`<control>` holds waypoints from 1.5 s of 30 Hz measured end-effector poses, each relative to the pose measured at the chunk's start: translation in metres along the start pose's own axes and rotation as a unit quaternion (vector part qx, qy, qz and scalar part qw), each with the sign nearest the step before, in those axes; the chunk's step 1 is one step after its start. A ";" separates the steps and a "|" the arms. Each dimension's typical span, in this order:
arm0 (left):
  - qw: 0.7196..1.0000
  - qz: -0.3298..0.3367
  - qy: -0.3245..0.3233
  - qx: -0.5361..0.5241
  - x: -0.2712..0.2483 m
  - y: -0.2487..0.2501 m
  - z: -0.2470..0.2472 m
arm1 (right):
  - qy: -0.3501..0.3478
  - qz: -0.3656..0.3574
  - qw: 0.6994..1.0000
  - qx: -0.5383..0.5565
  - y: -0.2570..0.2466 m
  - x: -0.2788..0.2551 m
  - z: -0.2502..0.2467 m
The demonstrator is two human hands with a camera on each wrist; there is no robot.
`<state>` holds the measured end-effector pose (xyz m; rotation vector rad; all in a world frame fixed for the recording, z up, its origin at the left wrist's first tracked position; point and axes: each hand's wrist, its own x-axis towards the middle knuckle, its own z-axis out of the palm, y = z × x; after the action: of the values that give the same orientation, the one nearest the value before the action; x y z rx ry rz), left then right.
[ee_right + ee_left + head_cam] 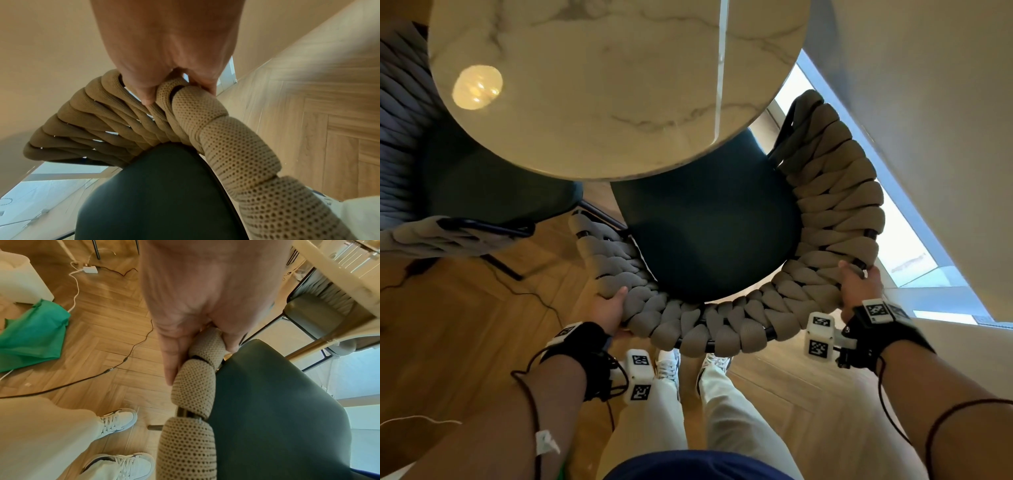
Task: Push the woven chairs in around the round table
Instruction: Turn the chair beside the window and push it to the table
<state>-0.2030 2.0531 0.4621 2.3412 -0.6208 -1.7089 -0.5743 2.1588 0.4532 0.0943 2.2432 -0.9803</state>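
Observation:
A woven chair with a beige braided backrest and a dark green seat stands in front of me, its seat partly under the round marble table. My left hand grips the backrest's left curve, thumb on the inner side and fingers round the back of the braided rope. My right hand grips the rim at the right, fingers curled over the braid. A second woven chair stands at the left, its green seat tucked under the table.
A beige wall and a low window run close along the right. Black cables, a white adapter and a green cloth lie on the herringbone wood floor at the left. My feet stand just behind the chair.

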 end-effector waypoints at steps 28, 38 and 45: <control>1.000 0.003 0.026 0.001 0.002 0.003 0.004 | 0.025 -0.015 0.998 -0.058 -0.002 -0.005 0.002; 0.999 0.017 -0.003 0.027 -0.002 0.000 -0.004 | 0.039 -0.030 0.996 -0.078 -0.004 -0.010 0.006; 0.995 0.038 -0.074 0.063 -0.008 -0.019 -0.050 | 0.169 -0.128 0.968 -0.131 0.003 -0.055 0.018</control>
<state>-0.1536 2.0684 0.4787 2.2519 -0.8554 -1.8728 -0.5215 2.1595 0.4760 -0.1625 2.7321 -0.8355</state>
